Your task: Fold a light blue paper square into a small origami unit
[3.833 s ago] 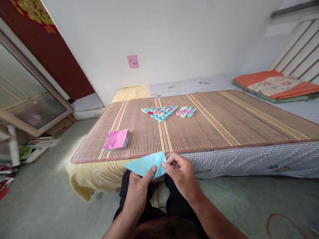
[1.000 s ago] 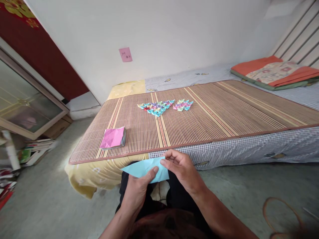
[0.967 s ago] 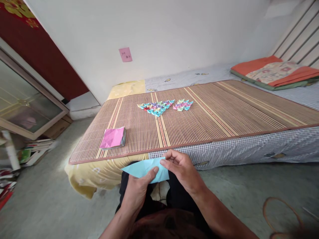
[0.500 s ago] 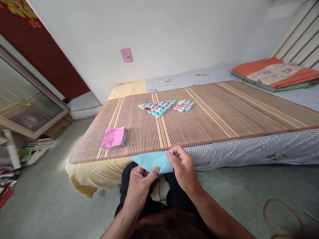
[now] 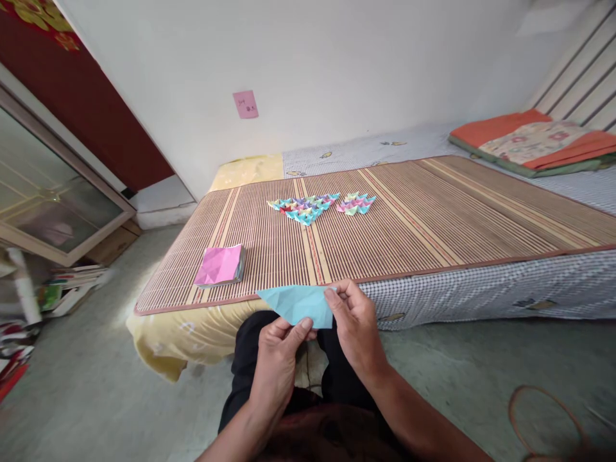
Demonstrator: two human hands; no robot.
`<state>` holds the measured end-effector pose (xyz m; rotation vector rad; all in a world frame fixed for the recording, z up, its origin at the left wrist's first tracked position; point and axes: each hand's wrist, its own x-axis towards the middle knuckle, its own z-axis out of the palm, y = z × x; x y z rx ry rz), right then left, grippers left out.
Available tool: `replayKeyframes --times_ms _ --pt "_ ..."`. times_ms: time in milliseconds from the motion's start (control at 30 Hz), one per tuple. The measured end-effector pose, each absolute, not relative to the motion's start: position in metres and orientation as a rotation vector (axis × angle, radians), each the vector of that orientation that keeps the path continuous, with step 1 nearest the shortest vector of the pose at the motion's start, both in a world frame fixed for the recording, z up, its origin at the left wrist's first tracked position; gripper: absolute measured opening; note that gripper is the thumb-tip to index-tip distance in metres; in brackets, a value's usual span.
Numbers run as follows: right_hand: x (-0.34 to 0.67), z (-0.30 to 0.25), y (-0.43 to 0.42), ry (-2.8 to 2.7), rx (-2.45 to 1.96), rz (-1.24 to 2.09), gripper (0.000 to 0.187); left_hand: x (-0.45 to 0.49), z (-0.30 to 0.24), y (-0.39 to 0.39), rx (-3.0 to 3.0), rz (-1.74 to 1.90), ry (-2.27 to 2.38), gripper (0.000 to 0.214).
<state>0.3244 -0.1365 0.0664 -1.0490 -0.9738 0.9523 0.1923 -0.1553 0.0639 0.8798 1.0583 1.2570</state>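
Observation:
A folded light blue paper [image 5: 298, 303] is held over my lap, just in front of the bed's near edge. My left hand [image 5: 279, 356] pinches its lower corner from below, fingers closed on it. My right hand [image 5: 353, 324] grips its right edge, thumb and fingers pressed together on the paper. On the striped bamboo mat [image 5: 409, 224] lies a stack of pink paper squares [image 5: 220, 265] to the left. Further back sit two groups of small folded paper pieces, a larger one [image 5: 304, 208] and a smaller one [image 5: 356, 204].
The bed [image 5: 481, 289] spans the view, with folded orange bedding [image 5: 529, 144] at the far right. A pink note [image 5: 245, 104] is stuck on the white wall. A glass cabinet door [image 5: 43, 205] and books [image 5: 72, 285] are at the left; a ring [image 5: 546, 420] lies on the floor.
The blue paper has been turned in my hands: its long point to the left is gone, it sits a little higher and more to the right. Both hands shifted slightly right.

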Motion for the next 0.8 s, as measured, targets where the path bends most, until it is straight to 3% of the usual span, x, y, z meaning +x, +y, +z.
replayKeyframes --times_ms 200,600,800 --pt "0.326 0.066 -0.136 -0.970 -1.050 0.973 0.025 0.193 0.066 -0.155 0.828 1.212 1.030 0.032" --pt "0.329 0.065 -0.136 -1.050 -1.019 0.999 0.033 0.193 0.067 -0.156 0.858 1.308 1.003 0.019" --pt "0.341 0.065 -0.131 -1.098 -0.933 1.249 0.042 0.194 0.072 -0.153 0.740 1.337 1.038 0.021"
